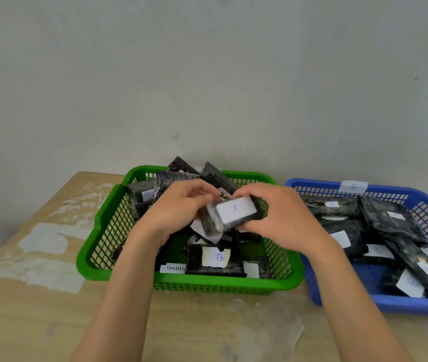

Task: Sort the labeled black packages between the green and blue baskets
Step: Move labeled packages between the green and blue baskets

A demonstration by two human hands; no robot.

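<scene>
Both hands are on one black package (233, 214), held up over the middle of the green basket (98, 231) with its white label facing up, reading "A". The left grip (179, 205) pinches the package's left end, fingers curled over the top. The right grip (280, 220) pinches the right end, thumb underneath.

The green basket sits mid-bench by the far edge. The blue basket (390, 307) is just beside it toward the right edge of the bench (38, 309).

The blue rim tag (353, 186) reads "B", so A probably belongs in green; no tag on green is visible. The step is likely a label check, then placing.

To do it well:
- Keep the label up.
- Let one hand go.
- Lay the package flat in a far corner of green, apart from the unsorted pile.
- Avoid covering the B package (215, 259) at green's near wall, which looks like the next one for blue.
</scene>
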